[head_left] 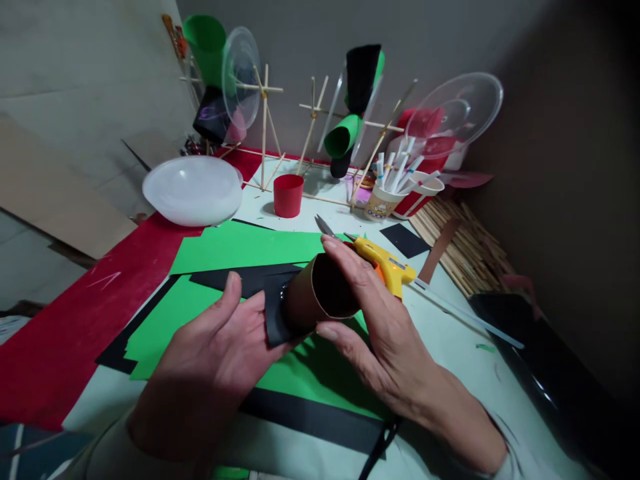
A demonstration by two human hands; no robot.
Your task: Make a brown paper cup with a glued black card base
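A short brown cardboard tube [304, 297] is tilted in front of me, its open end facing right. Around its rim curve the fingers and thumb of my right hand [383, 323]. Against the tube's other end lies a small black paper piece [275, 317], with a shiny spot where the two meet. My left hand [225, 340] supports this paper from below, palm up and thumb raised; its fingertips are hidden behind the paper and tube. Just beyond my right hand are a yellow glue gun [383, 259] and scissors [325, 225], their handles partly covered.
Green sheets [245, 250] and black sheets [320, 410] overlap beneath my hands. Behind stand a red cup [288, 196], a white bowl [193, 190], stick frames with green-black cones [365, 77], and a paper cup [383, 203] of rolled straws. Bamboo sticks [467, 243] lie right.
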